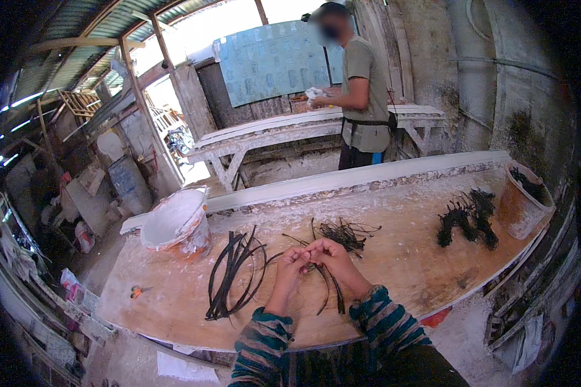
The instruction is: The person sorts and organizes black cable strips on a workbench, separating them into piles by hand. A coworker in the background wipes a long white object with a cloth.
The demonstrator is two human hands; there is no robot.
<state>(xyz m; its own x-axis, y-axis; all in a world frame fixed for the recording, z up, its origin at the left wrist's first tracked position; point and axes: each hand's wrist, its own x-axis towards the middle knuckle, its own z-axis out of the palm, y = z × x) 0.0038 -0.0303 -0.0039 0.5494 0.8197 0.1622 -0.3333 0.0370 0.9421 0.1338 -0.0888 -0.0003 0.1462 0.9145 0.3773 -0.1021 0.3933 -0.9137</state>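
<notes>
Over the middle of the wooden table (394, 290), my left hand (290, 269) and my right hand (332, 258) meet, fingertips pinched close together. Both are closed on a thin black strip; its ends stick out past the fingers, and the part between the fingertips is hidden. Beneath my right hand lie a few loose black strips (339, 298). A looped bundle of long black strips (221, 297) rests to the left of my left hand. Just beyond my right hand sits a tangled pile of thin black pieces (343, 237).
Orange-handled scissors (137, 293) lie at the left. A white-crusted bucket (177, 235) stands at the table's far left, another bucket (519, 206) with black contents at the far right, beside knotted black bundles (457, 226). Beyond, a person (365, 97) stands at another bench (271, 132).
</notes>
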